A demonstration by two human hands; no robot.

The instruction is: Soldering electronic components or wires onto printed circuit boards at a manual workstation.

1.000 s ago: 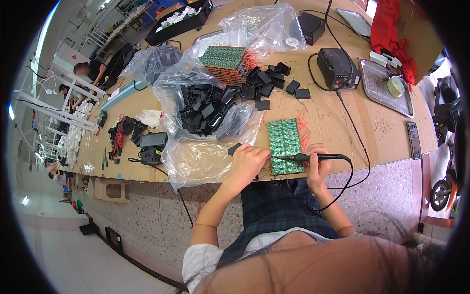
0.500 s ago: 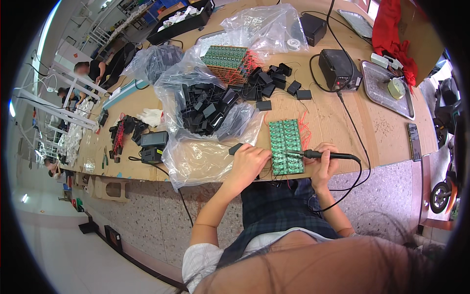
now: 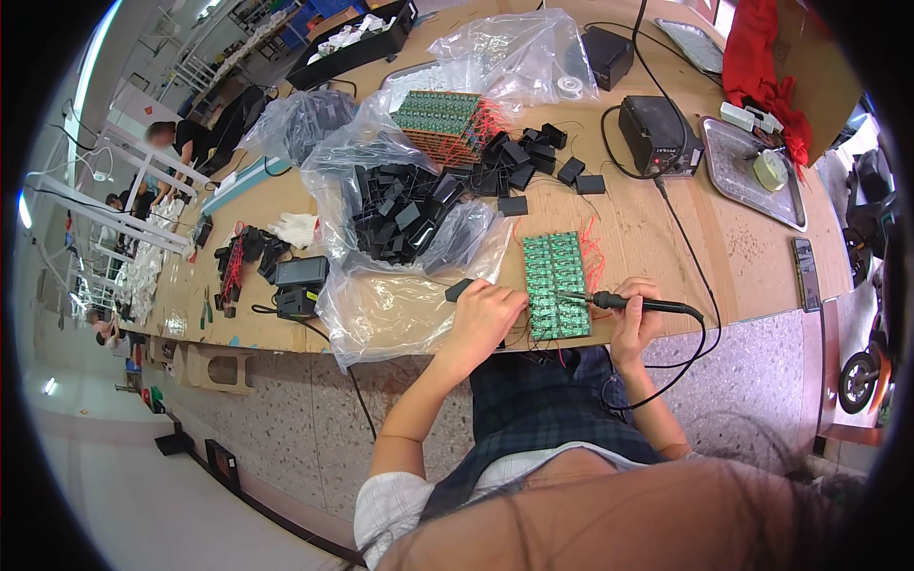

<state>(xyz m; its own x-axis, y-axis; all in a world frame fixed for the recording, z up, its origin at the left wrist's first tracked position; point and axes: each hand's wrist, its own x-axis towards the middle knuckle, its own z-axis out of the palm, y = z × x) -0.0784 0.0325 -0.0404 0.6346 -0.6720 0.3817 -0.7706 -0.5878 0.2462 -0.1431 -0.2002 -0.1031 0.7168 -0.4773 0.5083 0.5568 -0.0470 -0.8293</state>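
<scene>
My right hand (image 3: 635, 322) is wrapped round the handle of a soldering iron (image 3: 609, 300), whose tip points left onto a green circuit board panel (image 3: 556, 271). The panel lies near the table's front edge, with red wires along its right side and dark wires at its lower left. At the panel's left edge, my left hand (image 3: 486, 317) has its fingers pinched together. What they pinch is too small to make out. A small black plastic case (image 3: 458, 289) shows beside that hand's knuckles; whether the hand grips it is hidden.
Many black cases (image 3: 400, 214) fill a clear plastic bag (image 3: 347, 319) on the left. Behind it stands a stack of circuit panels (image 3: 438, 119). A soldering station (image 3: 660, 138), a metal tray (image 3: 762, 190) and a phone (image 3: 805, 274) lie to the right. The iron's cord (image 3: 703, 333) loops by my right wrist.
Both hands, the iron and the panel stay almost where they were. The right hand and iron have shifted very slightly. In the background, people at the far left have moved a little.
</scene>
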